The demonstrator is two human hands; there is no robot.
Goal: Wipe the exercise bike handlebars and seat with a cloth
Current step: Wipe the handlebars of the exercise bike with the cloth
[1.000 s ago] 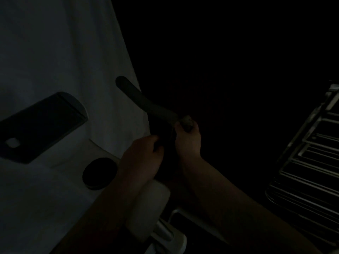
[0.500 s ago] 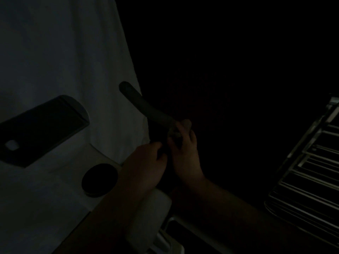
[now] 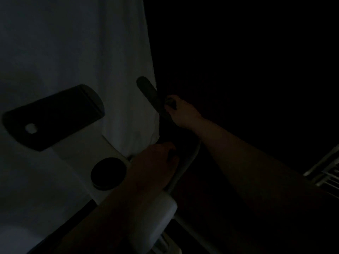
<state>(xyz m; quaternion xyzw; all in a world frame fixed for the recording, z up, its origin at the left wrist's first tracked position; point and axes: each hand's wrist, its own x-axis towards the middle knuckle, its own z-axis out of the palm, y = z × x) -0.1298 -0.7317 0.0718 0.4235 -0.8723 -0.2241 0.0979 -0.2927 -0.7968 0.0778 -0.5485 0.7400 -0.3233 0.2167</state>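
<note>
no readable text, labels, brands or numbers, frame too dark

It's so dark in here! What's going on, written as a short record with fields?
lighting: very dim, detail hard to read
right hand: fingers curled on the dark handlebar grip, partway along it
left hand: lower down, near the pale handlebar tube; what it holds cannot be told
cloth: cannot be made out
console: dark panel with one pale button, to the left
round black knob: beside the left hand
metal rack: far right edge
</note>
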